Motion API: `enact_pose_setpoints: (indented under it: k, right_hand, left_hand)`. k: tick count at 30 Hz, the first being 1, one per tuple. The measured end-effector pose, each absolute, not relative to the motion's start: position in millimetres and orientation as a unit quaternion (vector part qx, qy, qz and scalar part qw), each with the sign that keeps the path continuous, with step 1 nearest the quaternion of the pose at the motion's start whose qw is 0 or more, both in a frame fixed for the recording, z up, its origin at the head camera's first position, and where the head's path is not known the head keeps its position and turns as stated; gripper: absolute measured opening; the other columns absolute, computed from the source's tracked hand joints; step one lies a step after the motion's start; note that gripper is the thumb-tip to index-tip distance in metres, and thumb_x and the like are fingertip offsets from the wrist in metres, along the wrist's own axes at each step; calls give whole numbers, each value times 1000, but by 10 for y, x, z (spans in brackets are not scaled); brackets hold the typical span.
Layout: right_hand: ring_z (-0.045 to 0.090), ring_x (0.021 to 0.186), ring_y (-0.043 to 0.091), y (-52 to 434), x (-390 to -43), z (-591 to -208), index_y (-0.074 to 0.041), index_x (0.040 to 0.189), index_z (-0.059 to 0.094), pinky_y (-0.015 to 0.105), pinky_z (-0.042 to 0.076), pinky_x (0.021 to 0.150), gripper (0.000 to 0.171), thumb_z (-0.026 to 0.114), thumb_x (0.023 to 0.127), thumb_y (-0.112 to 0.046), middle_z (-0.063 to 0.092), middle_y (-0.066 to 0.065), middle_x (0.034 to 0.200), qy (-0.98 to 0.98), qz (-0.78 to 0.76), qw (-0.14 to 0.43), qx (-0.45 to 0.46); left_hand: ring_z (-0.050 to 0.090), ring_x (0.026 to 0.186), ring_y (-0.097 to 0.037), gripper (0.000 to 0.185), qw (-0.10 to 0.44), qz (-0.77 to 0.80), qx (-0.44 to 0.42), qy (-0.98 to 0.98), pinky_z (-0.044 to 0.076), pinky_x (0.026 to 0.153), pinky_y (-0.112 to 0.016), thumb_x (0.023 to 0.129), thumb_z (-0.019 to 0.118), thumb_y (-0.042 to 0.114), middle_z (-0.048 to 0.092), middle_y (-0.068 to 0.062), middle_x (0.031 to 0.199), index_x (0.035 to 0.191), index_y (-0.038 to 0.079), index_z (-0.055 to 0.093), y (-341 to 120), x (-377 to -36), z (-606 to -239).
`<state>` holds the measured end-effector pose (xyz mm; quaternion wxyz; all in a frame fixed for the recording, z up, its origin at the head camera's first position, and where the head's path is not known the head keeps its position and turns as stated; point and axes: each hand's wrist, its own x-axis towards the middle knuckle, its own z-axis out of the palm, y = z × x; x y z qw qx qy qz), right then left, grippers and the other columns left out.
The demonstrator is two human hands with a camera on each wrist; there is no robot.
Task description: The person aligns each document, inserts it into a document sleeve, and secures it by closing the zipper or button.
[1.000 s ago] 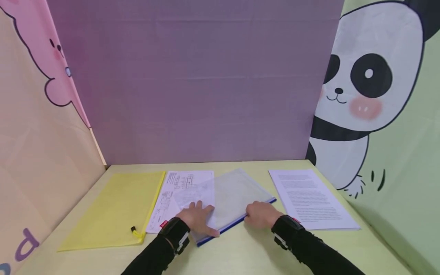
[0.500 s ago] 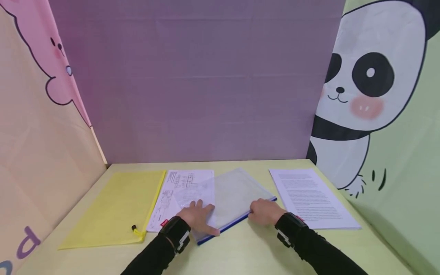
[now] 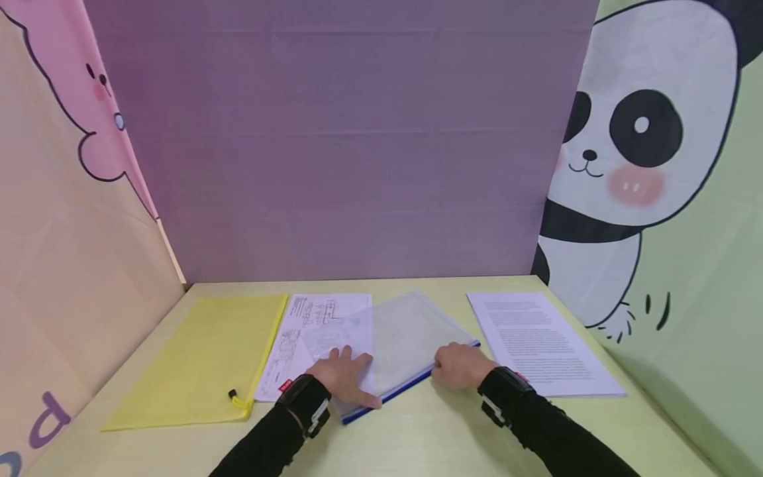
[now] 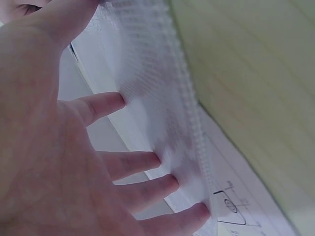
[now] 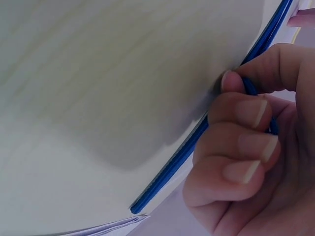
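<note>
Holding clear pouch [image 3: 401, 344]: hands [image 3: 461, 366]

Both arms wear long black sleeves [image 3: 554, 434] reaching the wrists. Each wrist carries a black strapped band [image 3: 303, 400] with a pale rectangular device on it. The hands are bare.

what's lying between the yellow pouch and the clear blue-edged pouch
In the head view, a printed sheet lies between the yellow pouch and the clear pouch, which overlaps its right side. The left hand presses there.
</note>
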<state>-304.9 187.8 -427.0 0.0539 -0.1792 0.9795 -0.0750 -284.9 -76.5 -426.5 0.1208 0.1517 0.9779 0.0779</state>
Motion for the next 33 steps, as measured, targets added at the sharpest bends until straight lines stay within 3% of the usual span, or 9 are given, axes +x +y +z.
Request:
enact_pose_setpoints:
  k: [19,33]
  right_hand:
    - [43,60,18,2085,-3132,-4224,-11,72,60,33,33,60,22,59,93,-17,52,3,67,984,-86,62,-142]
    - [49,64,20,2083,-3162,-4196,-11,77,63,34,37,61,18,61,92,-19,56,4,73,985,-81,66,-137]
  left_hand:
    - [47,128,-36,95,125,76,154,977,46,100,-61,74,74,74,47,-17,146,151,25,49,-775,-2891,-4283]
    - [46,129,-37,94,122,81,156,977,45,102,-61,75,74,73,47,-17,146,151,24,49,-792,-2877,-4264]
